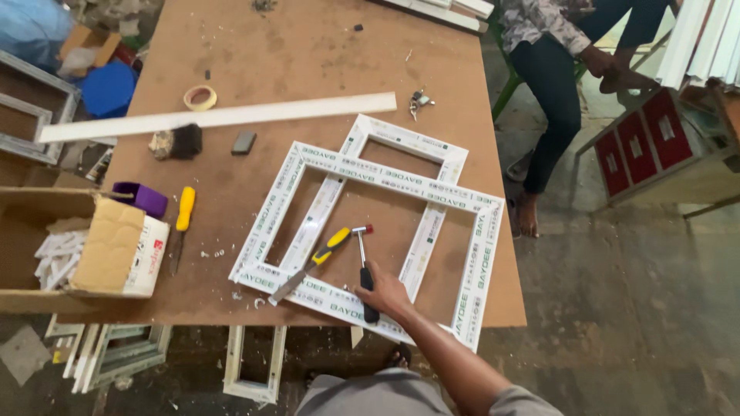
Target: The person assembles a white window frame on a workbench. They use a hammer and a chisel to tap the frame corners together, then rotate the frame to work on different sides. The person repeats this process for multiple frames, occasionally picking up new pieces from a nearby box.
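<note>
Far left: open box (116,246) at the table (308,54) edge, purple tape holder (142,198) and yellow screwdriver (182,225) just beside it. Long white strip (220,116) lies across the top, tape roll (200,97) above it. Centre: two white frames (370,231) overlap; chisel (308,264) rests on the near one. Your right hand (385,295) has fingers wrapped on the hammer (364,266) handle, head inside the frame opening. Left hand out of view. Far right: a seated person (555,69).
</note>
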Demonstrator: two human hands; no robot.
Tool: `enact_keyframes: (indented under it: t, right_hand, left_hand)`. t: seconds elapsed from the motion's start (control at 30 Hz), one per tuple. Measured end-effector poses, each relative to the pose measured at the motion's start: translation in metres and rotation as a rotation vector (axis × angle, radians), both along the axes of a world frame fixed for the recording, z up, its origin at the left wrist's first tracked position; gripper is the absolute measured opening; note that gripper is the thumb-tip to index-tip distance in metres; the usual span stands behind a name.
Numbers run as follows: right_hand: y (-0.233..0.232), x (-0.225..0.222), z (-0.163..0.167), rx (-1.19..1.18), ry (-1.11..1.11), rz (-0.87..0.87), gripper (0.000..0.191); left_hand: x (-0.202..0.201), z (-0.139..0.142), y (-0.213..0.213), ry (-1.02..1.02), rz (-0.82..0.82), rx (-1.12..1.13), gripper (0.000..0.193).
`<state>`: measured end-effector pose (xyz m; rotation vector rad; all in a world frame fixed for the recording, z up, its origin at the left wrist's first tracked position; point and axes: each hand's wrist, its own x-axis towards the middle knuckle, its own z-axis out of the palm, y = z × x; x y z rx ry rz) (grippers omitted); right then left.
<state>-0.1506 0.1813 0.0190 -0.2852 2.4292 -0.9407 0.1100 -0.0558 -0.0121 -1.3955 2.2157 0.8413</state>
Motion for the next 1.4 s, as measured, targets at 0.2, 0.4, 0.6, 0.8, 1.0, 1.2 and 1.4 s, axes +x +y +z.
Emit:
enact_keyframes:
  t: [0.2, 0.4, 0.6, 0.8, 1.0, 1.2, 1.4]
  right_hand:
    - [0.001, -0.01, -0.006, -0.575, -0.29, -0.346, 0.08]
    - [0.008, 0.044, 0.009, -1.034, -0.475, -0.638, 0.059]
    - [-0.027, 0.089, 0.024, -0.762, -0.305, -0.876, 0.045]
    - [-0.053, 0.139, 0.056, -0.499, -0.232, -1.026, 0.054]
    - [-0.043, 0.178, 0.069, -0.276, 0.056, -0.955, 0.045]
    - [-0.043, 0.175, 0.073, -0.174, 0.213, -0.863, 0.048]
    - [-0.041, 0.161, 0.072, -0.48, -0.091, -0.972, 0.049]
  left_hand:
    - [-0.048, 0.001, -0.035, 0.013, -0.034, -0.072, 0.03]
    - [-0.069, -0.002, -0.086, 0.571, -0.37, -0.482, 0.027]
    - [-0.202, 0.035, -0.082, 0.974, -1.027, -0.337, 0.029]
    - [-0.266, 0.041, -0.045, 0.521, -1.311, -0.196, 0.062]
    - [-0.274, -0.003, -0.04, 0.258, -1.152, 0.018, 0.052]
    - [-0.28, -0.014, -0.043, 0.32, -0.978, 0.122, 0.067]
    - [-0.277, -0.002, -0.059, 0.479, -0.907, 0.241, 0.061]
